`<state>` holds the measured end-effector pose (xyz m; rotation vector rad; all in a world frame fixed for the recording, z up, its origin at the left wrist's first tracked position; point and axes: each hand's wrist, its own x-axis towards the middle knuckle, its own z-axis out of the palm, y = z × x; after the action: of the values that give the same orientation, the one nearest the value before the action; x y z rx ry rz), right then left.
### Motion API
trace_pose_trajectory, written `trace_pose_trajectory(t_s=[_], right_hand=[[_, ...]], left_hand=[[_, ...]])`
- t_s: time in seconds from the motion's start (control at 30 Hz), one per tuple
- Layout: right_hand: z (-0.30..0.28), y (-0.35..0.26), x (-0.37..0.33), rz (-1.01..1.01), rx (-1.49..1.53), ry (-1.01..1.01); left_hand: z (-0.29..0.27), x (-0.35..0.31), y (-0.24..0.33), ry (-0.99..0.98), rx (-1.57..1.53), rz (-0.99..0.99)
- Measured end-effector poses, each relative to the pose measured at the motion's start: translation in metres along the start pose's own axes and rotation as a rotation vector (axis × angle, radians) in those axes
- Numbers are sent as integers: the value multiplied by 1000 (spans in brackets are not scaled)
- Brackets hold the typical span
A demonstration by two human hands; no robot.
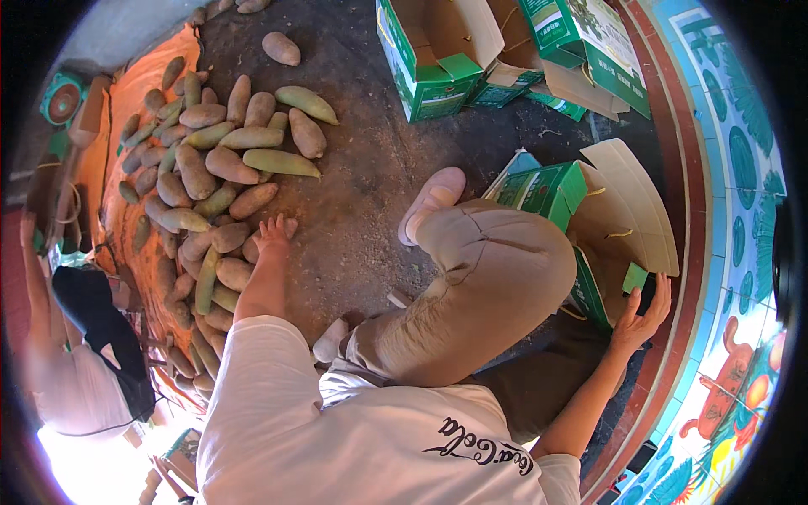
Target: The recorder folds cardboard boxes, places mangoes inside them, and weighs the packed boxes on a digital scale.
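My left hand (273, 239) is open, fingers spread, at the right edge of a heap of long produce on the floor. Beside it lie rough brown, oblong pieces like this one (253, 200), mixed with smoother green, cucumber-like ones such as this long piece (281, 162). To my right stands an open green-and-tan cardboard box (539, 192), its large flap (635, 198) raised. My right hand (644, 316) is at the box's near edge, fingers apart, by the flap and a small green tab (635, 278). Whether it presses on the cardboard is hard to tell.
More open green boxes (446, 80) stand at the far right. One brown piece (280, 49) lies apart at the back. Orange sheeting (156, 63) runs under the heap. My bent leg (488, 269) is between heap and box. Another person (84, 362) is at the left; a painted tile wall (732, 278) borders the right.
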<state>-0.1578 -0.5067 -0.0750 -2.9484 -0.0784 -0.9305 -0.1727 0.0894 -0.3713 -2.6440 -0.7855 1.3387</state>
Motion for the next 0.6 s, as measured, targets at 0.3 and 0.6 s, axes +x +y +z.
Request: trace_pose_trajectory(t_s=[0.3, 0.6], right_hand=[[1, 1, 3, 0, -21, -25], [4, 0, 3, 1, 0, 2]], left_hand=[[14, -3, 22, 165, 306, 100], [23, -21, 18, 231, 383, 362]])
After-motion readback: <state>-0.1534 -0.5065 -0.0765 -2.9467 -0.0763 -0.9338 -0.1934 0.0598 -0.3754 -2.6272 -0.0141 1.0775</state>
